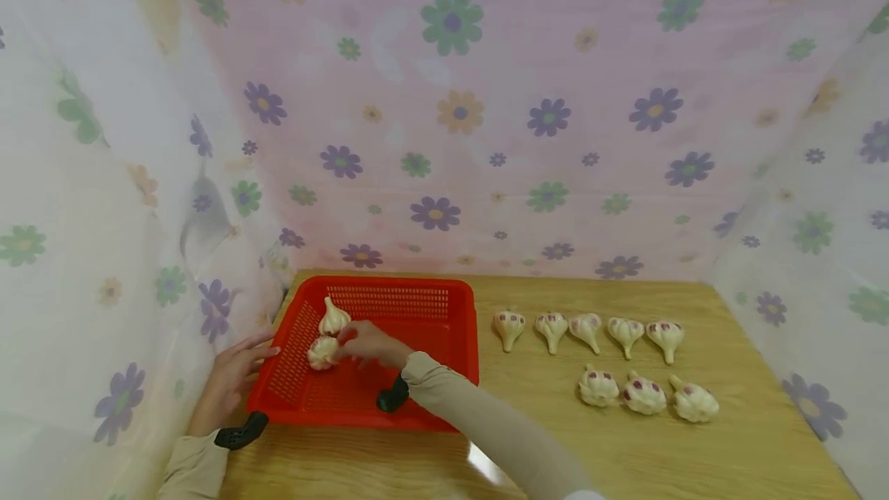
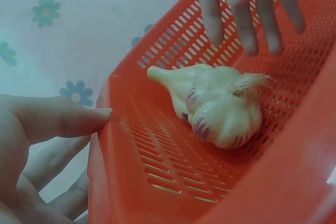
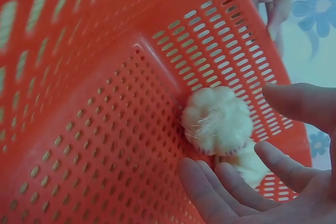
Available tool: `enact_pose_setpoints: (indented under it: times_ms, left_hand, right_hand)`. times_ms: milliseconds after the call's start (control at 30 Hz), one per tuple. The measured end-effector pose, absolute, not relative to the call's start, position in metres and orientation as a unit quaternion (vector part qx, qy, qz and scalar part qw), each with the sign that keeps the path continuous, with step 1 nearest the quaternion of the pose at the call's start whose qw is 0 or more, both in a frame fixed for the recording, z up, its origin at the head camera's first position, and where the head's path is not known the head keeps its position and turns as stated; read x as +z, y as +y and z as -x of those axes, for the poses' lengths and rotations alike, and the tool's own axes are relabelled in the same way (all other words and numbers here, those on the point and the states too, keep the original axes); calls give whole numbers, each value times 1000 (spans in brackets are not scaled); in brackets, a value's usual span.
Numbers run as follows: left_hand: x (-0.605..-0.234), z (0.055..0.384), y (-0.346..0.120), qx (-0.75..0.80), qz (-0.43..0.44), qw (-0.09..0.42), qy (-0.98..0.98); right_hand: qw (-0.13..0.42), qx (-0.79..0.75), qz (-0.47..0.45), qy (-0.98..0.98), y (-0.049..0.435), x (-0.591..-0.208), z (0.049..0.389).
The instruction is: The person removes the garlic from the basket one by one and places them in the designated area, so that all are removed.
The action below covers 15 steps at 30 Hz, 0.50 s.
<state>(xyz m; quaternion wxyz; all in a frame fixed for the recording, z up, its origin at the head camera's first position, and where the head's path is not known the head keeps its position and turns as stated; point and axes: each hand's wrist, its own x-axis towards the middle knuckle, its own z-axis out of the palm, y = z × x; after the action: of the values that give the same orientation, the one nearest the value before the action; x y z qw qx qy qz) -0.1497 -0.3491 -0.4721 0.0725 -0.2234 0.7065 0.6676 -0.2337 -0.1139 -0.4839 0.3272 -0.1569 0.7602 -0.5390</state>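
Two garlic bulbs lie inside the left end of a red plastic basket (image 1: 417, 334). The farther bulb (image 1: 334, 320) has its stem pointing up and away; the nearer bulb (image 1: 322, 354) sits just in front of it. My right hand (image 1: 373, 345) hovers over the basket beside them. In the right wrist view its fingers are spread and loosely bent around the bulbs (image 3: 218, 120), holding nothing. My left hand (image 1: 232, 378) grips the basket's left rim, the thumb (image 2: 79, 119) on top and the other fingers outside the wall.
Right of the basket, a back row of several garlic bulbs (image 1: 586, 330) lies on the wooden table (image 1: 542, 438), stems toward me. A front row of three bulbs (image 1: 644, 393) has its stems pointing away. Flowered cloth (image 1: 500, 137) encloses the table at the back and sides.
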Motion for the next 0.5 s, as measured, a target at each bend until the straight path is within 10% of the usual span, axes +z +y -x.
enact_pose_setpoints:
  times_ms: [500]
  left_hand:
    - [-472, 154, -347, 662, 243, 64, 707]
  right_hand:
    - [340, -556, 125, 748, -134, -502, 235]
